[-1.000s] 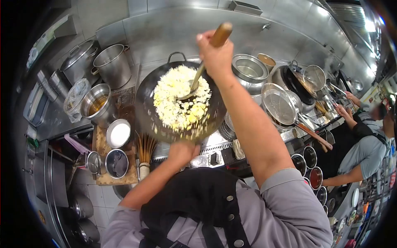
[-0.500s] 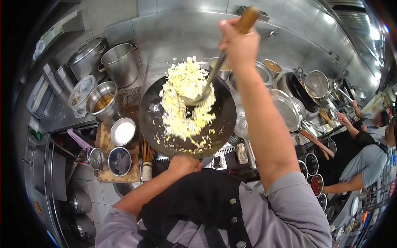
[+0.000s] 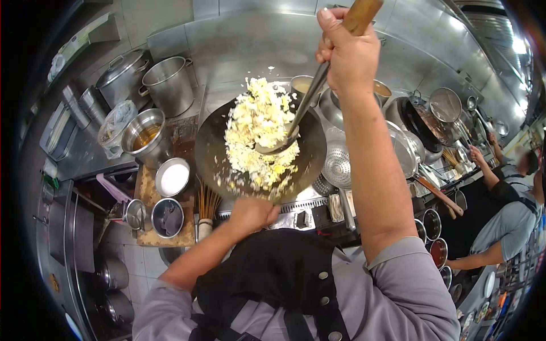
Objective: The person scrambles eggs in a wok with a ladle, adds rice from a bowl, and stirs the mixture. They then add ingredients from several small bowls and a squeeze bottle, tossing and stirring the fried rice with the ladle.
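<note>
My left hand [image 3: 253, 215] is closed at the near rim of a dark wok [image 3: 210, 156]; what it grips there is mostly covered by the hand. In the wok lies egg fried rice [image 3: 256, 122], white grains mixed with yellow egg, heaped toward the far side. A few grains hang in the air above the far rim. My right hand [image 3: 351, 54] is wrapped round the wooden handle of a ladle [image 3: 292, 136], held high at a slant. The ladle's bowl rests among the rice, right of the wok's middle.
Left of the wok stand a pot of brown liquid [image 3: 145, 136], a bowl of white contents [image 3: 172, 176] and a bamboo brush [image 3: 208, 207]. To the right are a perforated skimmer [image 3: 338, 165] and a wire strainer [image 3: 401, 148]. Another person [image 3: 506, 213] works at far right.
My right hand has moved up and to the right with the ladle. The wok has shifted slightly toward the far side with my left hand, and the rice has tumbled together over the gap.
</note>
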A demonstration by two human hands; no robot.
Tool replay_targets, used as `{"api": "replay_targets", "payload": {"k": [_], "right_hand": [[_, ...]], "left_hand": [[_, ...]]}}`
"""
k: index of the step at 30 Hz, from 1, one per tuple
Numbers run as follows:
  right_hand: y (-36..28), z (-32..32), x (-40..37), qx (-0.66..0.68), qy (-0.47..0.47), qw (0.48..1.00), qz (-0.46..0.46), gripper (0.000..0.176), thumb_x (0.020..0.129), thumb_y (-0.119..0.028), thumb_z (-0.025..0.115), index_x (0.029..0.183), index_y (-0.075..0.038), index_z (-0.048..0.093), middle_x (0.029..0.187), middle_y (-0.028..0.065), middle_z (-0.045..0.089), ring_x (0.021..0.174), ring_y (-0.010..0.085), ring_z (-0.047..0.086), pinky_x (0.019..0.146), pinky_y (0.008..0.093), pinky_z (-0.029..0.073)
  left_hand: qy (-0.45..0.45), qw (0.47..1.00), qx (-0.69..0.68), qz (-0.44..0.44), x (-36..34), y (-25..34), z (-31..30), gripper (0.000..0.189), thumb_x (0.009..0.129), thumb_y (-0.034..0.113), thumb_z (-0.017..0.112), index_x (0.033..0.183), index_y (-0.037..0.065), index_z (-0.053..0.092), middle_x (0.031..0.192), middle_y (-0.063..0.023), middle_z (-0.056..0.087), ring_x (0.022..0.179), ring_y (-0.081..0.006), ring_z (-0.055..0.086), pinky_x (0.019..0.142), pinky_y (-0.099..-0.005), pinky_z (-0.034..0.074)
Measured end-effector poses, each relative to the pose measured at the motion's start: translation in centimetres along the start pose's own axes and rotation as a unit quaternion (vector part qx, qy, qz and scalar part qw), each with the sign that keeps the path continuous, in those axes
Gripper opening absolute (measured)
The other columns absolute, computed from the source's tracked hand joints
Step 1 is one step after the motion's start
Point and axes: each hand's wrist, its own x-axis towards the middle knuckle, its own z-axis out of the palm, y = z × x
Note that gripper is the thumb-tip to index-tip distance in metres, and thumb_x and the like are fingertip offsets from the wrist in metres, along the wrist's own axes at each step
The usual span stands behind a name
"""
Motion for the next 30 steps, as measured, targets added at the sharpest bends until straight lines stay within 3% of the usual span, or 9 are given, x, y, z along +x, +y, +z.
{"api": "replay_targets", "payload": {"k": [1,2,5,10,14,18,22,26,30], "right_hand": [[0.4,0.4,-1.2,0.001,0.0,1.0,0.005,0.025,0.092,-0.014,0.079,0.1,-0.001,0.059,0.063,0.0003,0.055,0.048,0.0102,0.053,0.045,0.026,0.042],[1.1,0.9,-2.7,-0.031,0.004,0.999,0.008,0.024,0.092,-0.015,0.079,0.099,-0.001,0.06,0.063,0.0004,0.055,0.049,0.0101,0.054,0.046,0.0258,0.042],[9.1,0.7,-5.9,-0.109,-0.001,0.994,0.027,0.023,0.091,-0.017,0.08,0.094,-0.003,0.062,0.065,0.0014,0.059,0.049,0.01,0.055,0.046,0.0258,0.042],[4.3,-0.1,-0.4,-0.041,0.034,0.998,0.038,0.025,0.089,-0.02,0.082,0.093,-0.003,0.064,0.068,0.0011,0.061,0.051,0.0084,0.054,0.047,0.0261,0.044],[-0.5,1.1,-1.5,-0.005,-0.005,1.0,-0.007,0.029,0.089,-0.022,0.083,0.096,-0.002,0.063,0.066,0.0006,0.06,0.05,0.0083,0.054,0.046,0.0255,0.042],[9.9,0.2,-4.4,-0.106,0.051,0.993,0.011,0.025,0.088,-0.024,0.083,0.09,-0.006,0.065,0.067,0.0009,0.061,0.05,0.0086,0.054,0.047,0.025,0.043],[4.8,-0.5,-0.6,-0.055,0.069,0.995,-0.036,0.023,0.095,-0.022,0.077,0.095,-0.003,0.062,0.065,0.0021,0.058,0.048,0.0106,0.053,0.045,0.026,0.042],[-4.9,0.7,2.4,0.007,0.019,0.982,-0.189,0.017,0.095,-0.014,0.073,0.092,-0.007,0.059,0.062,0.0003,0.055,0.046,0.0104,0.051,0.042,0.027,0.042],[-7.8,0.9,2.9,-0.03,-0.04,0.968,-0.248,0.019,0.098,-0.017,0.072,0.099,-0.008,0.055,0.06,-0.0024,0.048,0.045,0.0096,0.046,0.04,0.028,0.041]], "left_hand": [[0.103,0.994,-0.019,0.043,2.2,-1.3,0.5,0.043,0.092,0.037,0.067,0.058,0.011,0.06,0.055,-0.0112,0.058,0.051,-0.0336,0.06,0.052,-0.049,0.049],[0.057,0.998,-0.018,0.015,4.1,-2.1,-0.1,0.04,0.092,0.035,0.066,0.061,0.011,0.061,0.06,-0.0127,0.06,0.055,-0.0351,0.061,0.054,-0.0502,0.049],[0.138,0.989,-0.047,0.009,5.2,-2.8,2.9,0.04,0.093,0.036,0.065,0.063,0.01,0.062,0.066,-0.0145,0.063,0.061,-0.0366,0.064,0.058,-0.0509,0.05],[-0.082,0.994,-0.07,-0.022,-3.2,0.3,3.0,0.043,0.094,0.046,0.061,0.071,0.011,0.071,0.067,-0.0129,0.068,0.064,-0.0364,0.068,0.06,-0.0492,0.055],[0.018,0.999,-0.035,-0.008,2.3,-0.9,-0.7,0.042,0.094,0.039,0.065,0.065,0.009,0.064,0.065,-0.0139,0.064,0.061,-0.0356,0.065,0.057,-0.0491,0.051],[0.094,0.994,-0.006,-0.053,5.3,-3.0,4.0,0.04,0.093,0.039,0.064,0.066,0.01,0.066,0.069,-0.014,0.066,0.062,-0.0359,0.064,0.058,-0.049,0.052],[0.006,0.999,-0.043,0.006,-1.2,0.3,3.7,0.04,0.091,0.041,0.065,0.064,0.012,0.067,0.063,-0.0118,0.065,0.059,-0.0336,0.065,0.057,-0.048,0.054],[-0.006,0.999,-0.005,-0.04,3.3,-2.3,0.9,0.043,0.094,0.042,0.061,0.066,0.011,0.068,0.069,-0.011,0.067,0.065,-0.0329,0.068,0.06,-0.0498,0.054],[0.213,0.976,0.01,-0.034,7.8,-6.5,5.2,0.035,0.096,0.036,0.063,0.076,0.008,0.067,0.077,-0.0107,0.068,0.081,-0.034,0.066,0.079,-0.0479,0.05]]}}
